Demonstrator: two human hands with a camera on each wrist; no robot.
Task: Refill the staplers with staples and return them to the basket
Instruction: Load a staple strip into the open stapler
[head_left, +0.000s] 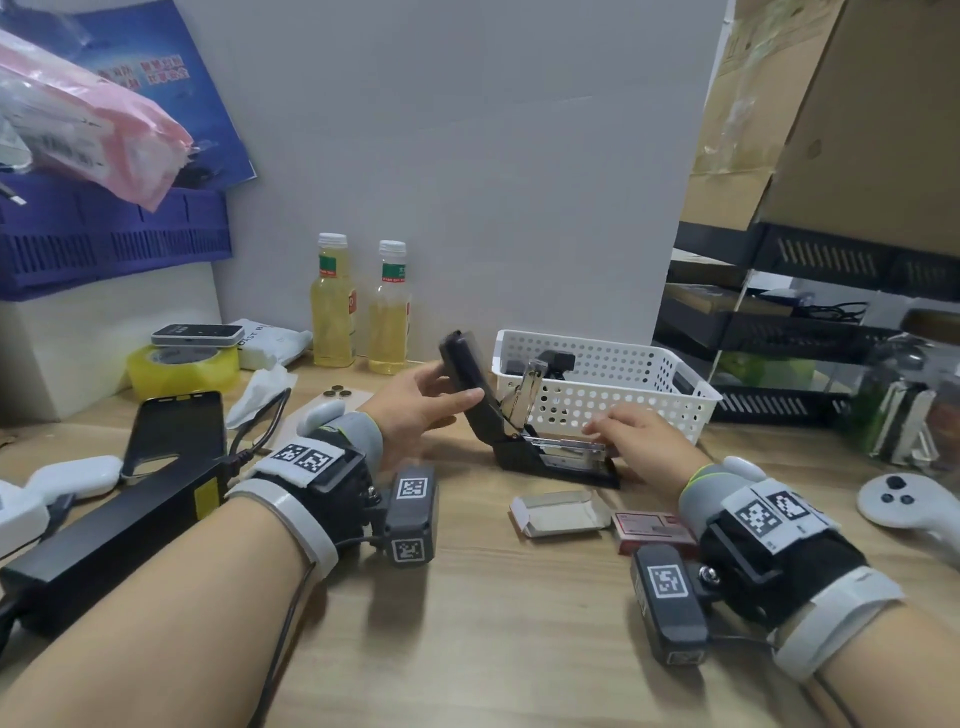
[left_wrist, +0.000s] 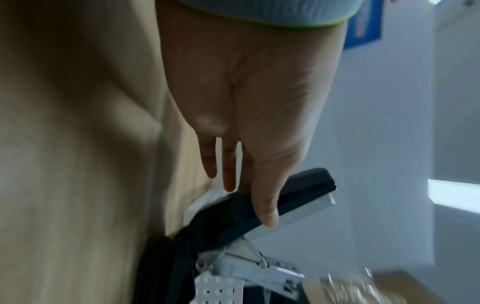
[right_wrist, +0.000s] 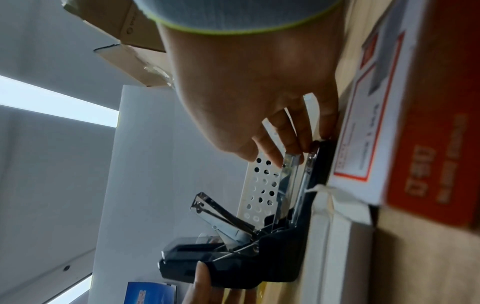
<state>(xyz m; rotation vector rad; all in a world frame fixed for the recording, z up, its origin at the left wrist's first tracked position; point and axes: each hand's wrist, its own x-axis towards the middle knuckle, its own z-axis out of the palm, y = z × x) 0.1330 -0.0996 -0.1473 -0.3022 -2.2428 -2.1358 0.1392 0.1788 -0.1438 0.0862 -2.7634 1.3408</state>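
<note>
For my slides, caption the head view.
Left hand holds the black stapler's lid open while right hand loads its metal magazine.

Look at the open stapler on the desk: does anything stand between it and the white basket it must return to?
Nothing visible does. The stapler sits right in front of the basket, held by both hands. Another stapler already lies inside the basket, with room beside it.

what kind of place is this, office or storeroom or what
Most likely an office desk in a storage corner: a wooden desk with packing tape, cardboard boxes overhead, and black shelves on the right.
</note>
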